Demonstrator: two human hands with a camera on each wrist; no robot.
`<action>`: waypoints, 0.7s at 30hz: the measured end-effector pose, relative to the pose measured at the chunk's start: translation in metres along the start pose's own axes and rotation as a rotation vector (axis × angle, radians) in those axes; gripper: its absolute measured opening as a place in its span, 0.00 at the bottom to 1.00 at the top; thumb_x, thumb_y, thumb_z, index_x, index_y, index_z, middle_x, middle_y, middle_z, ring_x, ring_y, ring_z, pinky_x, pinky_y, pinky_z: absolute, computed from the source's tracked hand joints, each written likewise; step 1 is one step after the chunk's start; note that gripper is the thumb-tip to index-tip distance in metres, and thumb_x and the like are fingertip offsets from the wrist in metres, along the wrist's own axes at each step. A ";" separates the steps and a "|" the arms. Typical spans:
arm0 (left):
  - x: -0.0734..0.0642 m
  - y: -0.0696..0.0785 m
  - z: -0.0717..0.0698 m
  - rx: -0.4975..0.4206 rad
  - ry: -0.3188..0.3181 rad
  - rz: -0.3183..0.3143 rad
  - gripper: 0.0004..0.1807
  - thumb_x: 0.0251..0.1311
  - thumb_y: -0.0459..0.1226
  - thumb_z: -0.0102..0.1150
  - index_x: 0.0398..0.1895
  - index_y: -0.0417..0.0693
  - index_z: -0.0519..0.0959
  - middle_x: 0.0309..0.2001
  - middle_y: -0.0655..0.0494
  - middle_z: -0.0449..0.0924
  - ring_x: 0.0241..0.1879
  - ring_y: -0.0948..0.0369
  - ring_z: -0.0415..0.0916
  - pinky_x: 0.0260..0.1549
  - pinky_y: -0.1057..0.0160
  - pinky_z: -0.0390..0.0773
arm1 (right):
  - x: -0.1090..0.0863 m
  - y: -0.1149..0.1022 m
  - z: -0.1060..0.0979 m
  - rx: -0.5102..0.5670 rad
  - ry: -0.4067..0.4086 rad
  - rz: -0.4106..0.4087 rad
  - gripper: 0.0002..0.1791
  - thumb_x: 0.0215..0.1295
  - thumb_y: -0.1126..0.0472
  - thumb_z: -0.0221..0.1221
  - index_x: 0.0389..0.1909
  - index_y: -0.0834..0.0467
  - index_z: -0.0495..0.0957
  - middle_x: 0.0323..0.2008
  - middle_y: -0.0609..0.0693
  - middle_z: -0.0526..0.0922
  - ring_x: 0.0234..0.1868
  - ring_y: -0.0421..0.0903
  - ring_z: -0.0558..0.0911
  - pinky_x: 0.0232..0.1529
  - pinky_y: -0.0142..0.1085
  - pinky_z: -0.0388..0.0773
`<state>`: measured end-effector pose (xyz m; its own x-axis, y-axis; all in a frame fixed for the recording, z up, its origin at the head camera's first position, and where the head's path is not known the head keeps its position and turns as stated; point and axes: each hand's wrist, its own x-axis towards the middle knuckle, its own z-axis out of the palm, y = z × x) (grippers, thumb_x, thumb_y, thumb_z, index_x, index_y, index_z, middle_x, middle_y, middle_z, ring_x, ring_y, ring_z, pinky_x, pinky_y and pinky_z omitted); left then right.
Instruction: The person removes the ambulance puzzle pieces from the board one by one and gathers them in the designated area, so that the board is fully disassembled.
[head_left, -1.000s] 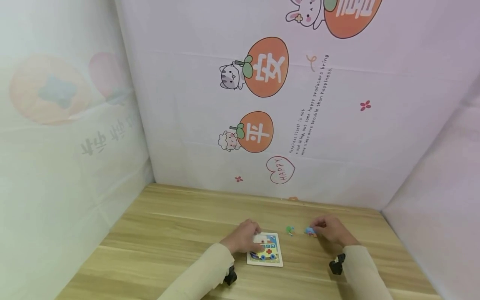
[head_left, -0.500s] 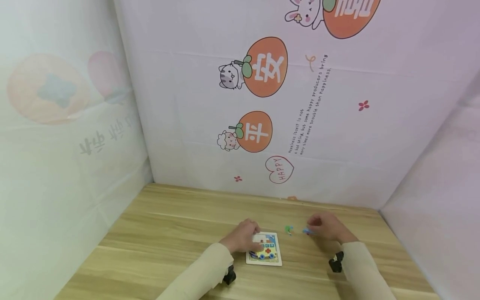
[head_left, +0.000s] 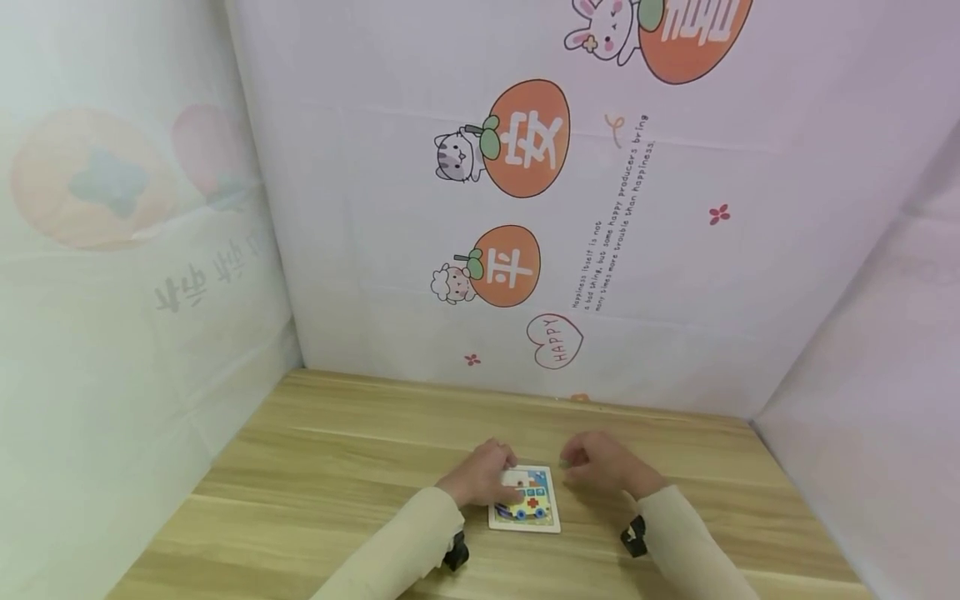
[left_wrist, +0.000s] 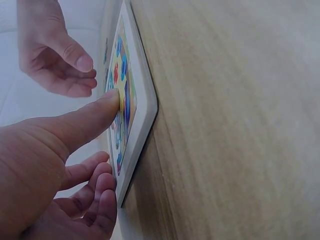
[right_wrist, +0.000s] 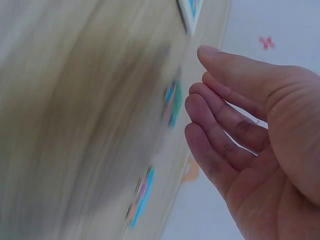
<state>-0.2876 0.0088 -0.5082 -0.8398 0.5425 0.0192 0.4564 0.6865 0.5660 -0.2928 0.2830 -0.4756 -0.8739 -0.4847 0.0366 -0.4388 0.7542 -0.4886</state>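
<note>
A small picture puzzle board [head_left: 553,520] with a white frame and a yellow vehicle with a red cross lies on the wooden table. My left hand [head_left: 480,475] holds it at its left side, the thumb pressing on the picture and the curled fingers at the frame's edge. My right hand [head_left: 603,463] hovers just right of the board, thumb and fingers apart with nothing between them. In the right wrist view, a green and blue puzzle piece [right_wrist: 173,104] lies close to its fingertips. Farther off lies a blue and pink piece [right_wrist: 142,197], hidden by the hand in the head view.
The wooden table [head_left: 360,467] runs back to a white printed cloth wall [head_left: 390,333]. Similar white sheets hang on the left [head_left: 135,375] and right [head_left: 862,417]. A black wrist camera [head_left: 633,536] sits on the right sleeve, another [head_left: 456,552] on the left.
My right hand has let go of the blue piece, which it was tilting at the right, and moved left to beside the green piece. The left hand stays on the board.
</note>
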 end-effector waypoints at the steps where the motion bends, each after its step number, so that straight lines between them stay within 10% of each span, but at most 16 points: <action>1: 0.000 0.000 0.000 0.001 -0.001 -0.001 0.30 0.56 0.48 0.79 0.58 0.44 0.81 0.52 0.56 0.78 0.49 0.63 0.76 0.54 0.63 0.81 | 0.002 -0.003 0.003 -0.003 -0.006 -0.019 0.11 0.61 0.63 0.74 0.42 0.60 0.87 0.39 0.50 0.89 0.39 0.40 0.84 0.42 0.33 0.84; 21: 0.000 0.002 -0.002 -0.001 -0.017 -0.008 0.29 0.59 0.48 0.78 0.58 0.44 0.80 0.53 0.55 0.77 0.51 0.62 0.75 0.55 0.62 0.81 | 0.014 -0.025 0.028 -0.044 -0.049 -0.058 0.05 0.66 0.62 0.72 0.41 0.56 0.88 0.39 0.46 0.84 0.39 0.38 0.79 0.40 0.32 0.82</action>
<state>-0.2872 0.0094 -0.5048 -0.8383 0.5452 0.0012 0.4496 0.6900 0.5673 -0.2884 0.2446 -0.4872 -0.8357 -0.5487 0.0208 -0.4985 0.7422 -0.4479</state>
